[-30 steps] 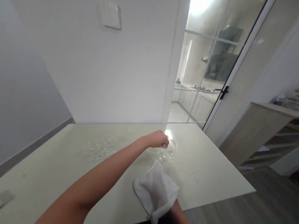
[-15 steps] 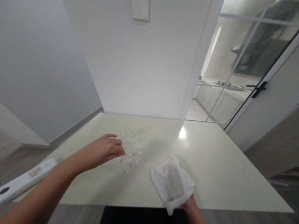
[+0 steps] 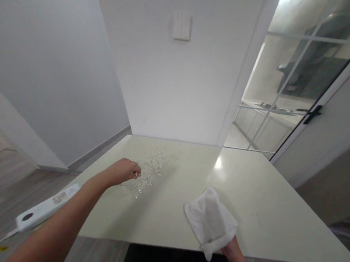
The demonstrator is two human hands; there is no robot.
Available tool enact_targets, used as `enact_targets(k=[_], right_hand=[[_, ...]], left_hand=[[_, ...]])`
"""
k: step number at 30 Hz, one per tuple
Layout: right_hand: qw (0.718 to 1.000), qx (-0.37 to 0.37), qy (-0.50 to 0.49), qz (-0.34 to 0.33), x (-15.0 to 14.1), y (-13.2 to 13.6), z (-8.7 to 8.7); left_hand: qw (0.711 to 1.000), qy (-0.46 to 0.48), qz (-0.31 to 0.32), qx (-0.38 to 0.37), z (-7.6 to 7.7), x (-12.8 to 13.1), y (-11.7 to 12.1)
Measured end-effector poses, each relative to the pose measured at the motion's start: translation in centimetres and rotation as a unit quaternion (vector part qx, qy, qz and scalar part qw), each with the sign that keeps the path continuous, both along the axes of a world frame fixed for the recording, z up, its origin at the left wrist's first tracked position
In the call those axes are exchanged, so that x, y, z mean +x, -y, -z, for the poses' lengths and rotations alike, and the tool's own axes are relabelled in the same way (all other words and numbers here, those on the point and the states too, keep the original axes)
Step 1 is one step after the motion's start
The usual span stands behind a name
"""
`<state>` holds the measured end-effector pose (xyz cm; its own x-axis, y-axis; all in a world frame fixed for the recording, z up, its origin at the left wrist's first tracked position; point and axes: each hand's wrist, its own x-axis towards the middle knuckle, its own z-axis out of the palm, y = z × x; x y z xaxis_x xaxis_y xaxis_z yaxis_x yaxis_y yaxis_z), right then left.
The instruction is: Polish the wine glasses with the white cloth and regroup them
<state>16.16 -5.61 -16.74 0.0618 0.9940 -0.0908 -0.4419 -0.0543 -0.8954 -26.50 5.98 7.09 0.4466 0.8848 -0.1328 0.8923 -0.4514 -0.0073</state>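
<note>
My left hand (image 3: 126, 171) is closed in a pinch on a clear string of shiny pieces (image 3: 149, 181), which looks like a wire with glassy bits along it. The rest of the string trails over the left part of the pale table (image 3: 171, 209), back and to the right of the hand. My right hand (image 3: 231, 249) is at the table's front edge and holds a white cloth (image 3: 211, 219). The cloth drapes over its fingers and hides most of them.
A white power strip (image 3: 46, 208) lies along the table's left edge, partly behind my left forearm. A black surface (image 3: 174, 260) shows below the front edge. A wall (image 3: 177, 92) borders the table's back, with a glass-paned door (image 3: 270, 108) at the right.
My left fingers have closed from a loose curl into a tight pinch, and the near part of the clear string has shifted left. The view has turned slightly; the cloth stays in my right hand.
</note>
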Motion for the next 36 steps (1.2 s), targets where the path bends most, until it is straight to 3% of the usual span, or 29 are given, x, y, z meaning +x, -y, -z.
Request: enact_targets(k=[3,7,18,26,33,36], right_hand=[[0.997,-0.06,0.004,0.057,-0.2,0.1,-0.2],[0.992,-0.083,0.017,0.094,-0.5,0.2,-0.3],[0.993,-0.082,0.014,0.08,-0.4,0.2,-0.3],[0.992,-0.098,-0.002,0.085,-0.6,0.4,-1.1],[0.996,-0.057,0.028,0.062,-0.7,0.5,-1.5],[0.999,-0.018,0.028,0.022,-0.6,0.5,-1.9]], left_hand=[[1.0,-0.002,-0.024,-0.007,-0.1,0.0,-0.6],[0.998,-0.016,-0.053,-0.009,-0.1,-0.1,-1.3],[0.994,-0.043,-0.091,0.034,1.7,-0.7,-2.8],[0.994,-0.027,-0.096,0.053,1.8,-0.5,-2.0],[0.994,0.037,-0.097,0.043,2.1,-1.3,-1.8],[0.993,0.051,-0.095,0.048,1.8,-2.2,-1.8]])
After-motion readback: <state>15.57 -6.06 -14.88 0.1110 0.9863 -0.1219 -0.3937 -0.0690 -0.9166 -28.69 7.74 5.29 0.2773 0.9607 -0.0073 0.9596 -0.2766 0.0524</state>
